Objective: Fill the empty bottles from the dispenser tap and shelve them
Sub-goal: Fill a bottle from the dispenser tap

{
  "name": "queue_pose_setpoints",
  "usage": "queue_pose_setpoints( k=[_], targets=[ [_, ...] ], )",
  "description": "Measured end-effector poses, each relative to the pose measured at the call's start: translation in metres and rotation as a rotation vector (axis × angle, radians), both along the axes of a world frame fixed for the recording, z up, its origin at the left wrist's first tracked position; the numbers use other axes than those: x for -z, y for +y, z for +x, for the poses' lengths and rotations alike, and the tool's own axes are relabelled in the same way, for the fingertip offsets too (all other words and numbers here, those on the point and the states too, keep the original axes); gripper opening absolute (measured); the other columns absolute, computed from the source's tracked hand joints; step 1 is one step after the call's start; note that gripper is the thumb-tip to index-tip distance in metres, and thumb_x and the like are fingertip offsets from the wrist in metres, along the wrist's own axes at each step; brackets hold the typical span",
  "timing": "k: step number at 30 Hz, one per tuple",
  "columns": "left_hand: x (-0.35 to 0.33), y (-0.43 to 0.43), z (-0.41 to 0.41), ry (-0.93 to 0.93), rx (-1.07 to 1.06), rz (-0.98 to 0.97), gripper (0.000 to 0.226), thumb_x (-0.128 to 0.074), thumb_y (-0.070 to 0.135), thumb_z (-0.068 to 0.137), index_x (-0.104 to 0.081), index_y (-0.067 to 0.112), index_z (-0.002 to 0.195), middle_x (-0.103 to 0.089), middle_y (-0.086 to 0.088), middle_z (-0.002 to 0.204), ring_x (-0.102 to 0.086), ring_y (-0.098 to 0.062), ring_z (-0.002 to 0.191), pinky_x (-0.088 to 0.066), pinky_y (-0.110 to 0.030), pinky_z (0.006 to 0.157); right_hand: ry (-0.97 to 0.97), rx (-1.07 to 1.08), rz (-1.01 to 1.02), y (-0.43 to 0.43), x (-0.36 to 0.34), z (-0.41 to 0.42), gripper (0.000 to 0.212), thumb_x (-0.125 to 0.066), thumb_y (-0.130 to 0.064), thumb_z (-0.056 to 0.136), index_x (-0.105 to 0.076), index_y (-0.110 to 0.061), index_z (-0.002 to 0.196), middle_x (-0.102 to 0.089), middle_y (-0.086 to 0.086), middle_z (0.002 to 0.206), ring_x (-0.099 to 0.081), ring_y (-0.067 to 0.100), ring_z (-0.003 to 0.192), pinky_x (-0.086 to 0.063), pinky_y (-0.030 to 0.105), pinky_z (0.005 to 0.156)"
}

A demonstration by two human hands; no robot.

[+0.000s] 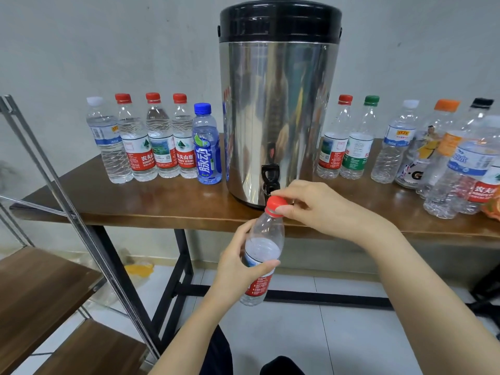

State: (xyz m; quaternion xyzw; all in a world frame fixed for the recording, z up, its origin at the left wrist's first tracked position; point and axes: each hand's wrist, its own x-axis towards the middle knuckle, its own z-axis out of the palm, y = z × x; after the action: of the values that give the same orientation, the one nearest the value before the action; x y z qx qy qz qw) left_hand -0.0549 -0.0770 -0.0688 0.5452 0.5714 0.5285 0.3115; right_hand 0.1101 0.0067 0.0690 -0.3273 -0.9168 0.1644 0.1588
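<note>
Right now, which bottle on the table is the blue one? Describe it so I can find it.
Find the steel dispenser on the wooden table. Immediately to its left stands the blue bottle: the only one with a blue cap and blue-tinted body; its neighbours are clear.

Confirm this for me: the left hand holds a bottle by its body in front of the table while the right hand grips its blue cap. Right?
Not quite. The cap is red, not blue, as the head view shows. The rest holds: the left hand holds the bottle by its body in front of the table while the right hand grips it.
</note>
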Motion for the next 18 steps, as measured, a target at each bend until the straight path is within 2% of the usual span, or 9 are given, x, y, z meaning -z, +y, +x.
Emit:
queue_pose_setpoints(
  k=[2, 4, 6, 7, 9, 11, 13, 15, 18],
  targets=[
    [0.000, -0.001, 0.000, 0.026, -0.011, 0.007, 0.078, -0.085, 0.038, 0.068, -0.045, 0.048, 0.134, -0.058, 0.025, 0.128, -0.056, -0.005, 0.121, -0.052, -0.041, 0.101, 0.031, 0.017, -0.036, 0.000, 0.001, -0.001, 0.046, -0.057, -0.053, 0.088, -0.062, -0.027, 0.126, -0.053, -0.007, 0.097, -0.052, 0.007, 0.079, -0.045, 0.026, 0.080],
    [0.000, -0.002, 0.001, 0.051, -0.012, 0.014, 0.078, -0.082, 0.045, 0.064, -0.045, 0.049, 0.133, -0.057, 0.026, 0.129, -0.055, -0.004, 0.122, -0.051, -0.040, 0.102, 0.073, 0.056, -0.035, 0.000, 0.002, -0.003, 0.045, -0.061, -0.060, 0.080, -0.066, -0.026, 0.110, -0.055, -0.007, 0.093, -0.051, 0.006, 0.073, -0.047, 0.027, 0.075],
    [0.000, -0.002, 0.003, 0.069, -0.002, 0.012, 0.077, -0.082, 0.043, 0.064, -0.044, 0.051, 0.131, -0.056, 0.030, 0.128, -0.053, -0.001, 0.122, -0.050, -0.037, 0.103, 0.078, 0.056, -0.009, 0.004, 0.004, -0.003, 0.030, -0.069, -0.049, 0.082, -0.069, -0.024, 0.099, -0.058, -0.005, 0.088, -0.052, 0.007, 0.070, -0.047, 0.027, 0.071],
    [0.000, -0.002, 0.003, 0.071, 0.003, 0.011, 0.077, -0.082, 0.042, 0.065, -0.044, 0.051, 0.131, -0.055, 0.031, 0.128, -0.053, -0.001, 0.122, -0.050, -0.037, 0.103, 0.072, 0.032, -0.005, 0.005, 0.004, -0.002, 0.023, -0.071, -0.041, 0.085, -0.071, -0.026, 0.102, -0.059, -0.007, 0.090, -0.054, 0.007, 0.074, -0.047, 0.027, 0.073],
    [0.002, -0.001, 0.003, 0.060, 0.009, 0.008, 0.078, -0.082, 0.043, 0.065, -0.044, 0.049, 0.133, -0.056, 0.029, 0.128, -0.053, -0.002, 0.122, -0.051, -0.038, 0.103, 0.059, -0.031, -0.020, 0.008, 0.004, 0.000, 0.031, -0.070, -0.032, 0.089, -0.067, -0.031, 0.120, -0.057, -0.012, 0.103, -0.057, 0.008, 0.087, -0.047, 0.024, 0.082],
    [0.003, 0.000, 0.002, 0.055, 0.010, 0.006, 0.079, -0.082, 0.044, 0.065, -0.044, 0.047, 0.134, -0.056, 0.027, 0.129, -0.054, -0.004, 0.122, -0.051, -0.038, 0.102, 0.063, -0.014, -0.053, 0.008, 0.004, 0.001, 0.043, -0.069, -0.040, 0.087, -0.060, -0.035, 0.129, -0.054, -0.012, 0.110, -0.058, 0.009, 0.088, -0.049, 0.024, 0.082],
    [0.004, 0.001, 0.003, 0.057, 0.012, 0.005, 0.079, -0.081, 0.045, 0.064, -0.045, 0.047, 0.134, -0.057, 0.026, 0.130, -0.054, -0.004, 0.122, -0.051, -0.037, 0.102, 0.086, 0.034, -0.057, 0.009, 0.008, 0.001, 0.036, -0.070, -0.047, 0.083, -0.064, -0.033, 0.116, -0.056, -0.012, 0.101, -0.058, 0.006, 0.080, -0.048, 0.025, 0.074],
    [0.005, 0.003, 0.004, 0.053, 0.020, -0.011, 0.079, -0.083, 0.043, 0.066, -0.045, 0.046, 0.135, -0.057, 0.025, 0.130, -0.054, -0.004, 0.123, -0.051, -0.036, 0.102, 0.116, 0.029, -0.019, 0.011, 0.011, 0.001, 0.021, -0.072, -0.039, 0.085, -0.069, -0.029, 0.103, -0.058, -0.013, 0.090, -0.056, 0.003, 0.076, -0.043, 0.022, 0.070],
    [0.012, 0.004, 0.003, 0.011, 0.057, -0.067, 0.075, -0.086, 0.025, 0.072, -0.048, 0.043, 0.134, -0.060, 0.021, 0.128, -0.057, -0.006, 0.121, -0.052, -0.034, 0.100, 0.139, -0.041, -0.100, 0.016, 0.013, 0.004, 0.021, -0.072, -0.027, 0.087, -0.071, -0.031, 0.107, -0.060, -0.018, 0.095, -0.058, 0.004, 0.086, -0.046, 0.017, 0.076]
  ],
)
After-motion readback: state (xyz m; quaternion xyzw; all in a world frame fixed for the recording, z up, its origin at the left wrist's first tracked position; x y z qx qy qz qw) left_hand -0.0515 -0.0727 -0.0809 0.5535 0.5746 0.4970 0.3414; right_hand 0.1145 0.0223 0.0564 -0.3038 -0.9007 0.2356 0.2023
